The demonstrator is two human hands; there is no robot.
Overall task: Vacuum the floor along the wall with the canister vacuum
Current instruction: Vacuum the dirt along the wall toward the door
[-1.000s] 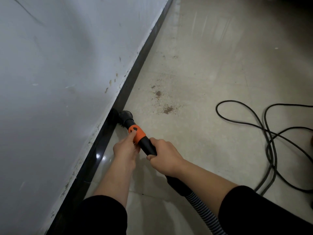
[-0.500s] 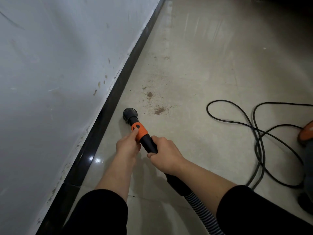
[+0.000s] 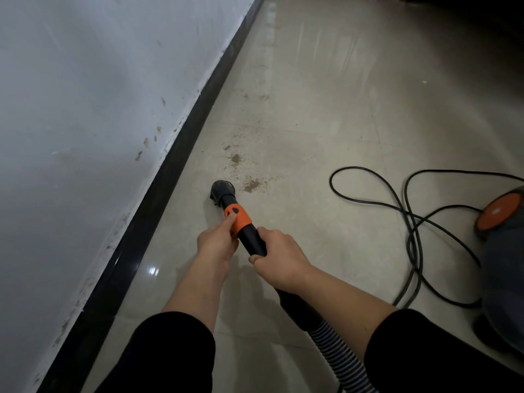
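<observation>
Near the black baseboard (image 3: 181, 146), not touching it, the brush nozzle (image 3: 222, 190) sits on the tile just left of a brown dirt patch (image 3: 251, 185). Left hand (image 3: 217, 243) pinches the orange collar (image 3: 238, 218); right hand (image 3: 279, 256) wraps the black wand (image 3: 252, 241). Risks: a drifting nozzle skips the wall edge; the looped power cord (image 3: 411, 222) beside the canister vacuum (image 3: 502, 251) could snag.

Left hand (image 3: 217, 245) grips the orange collar (image 3: 237, 218) of the vacuum wand (image 3: 253, 241). Right hand (image 3: 279, 258) grips the wand just behind it. Round nozzle (image 3: 222, 191) is down on the tiled floor (image 3: 340, 109), near the black skirting (image 3: 170, 171) but apart from it, and just beside a brown dirt patch (image 3: 251, 185). Ribbed hose (image 3: 337, 353) runs from the wand to the lower edge. Grey-and-orange canister (image 3: 502, 251) stands at right, with the black power cord (image 3: 411, 222) looped beside it. White wall (image 3: 85, 109) is scuffed near its base.
</observation>
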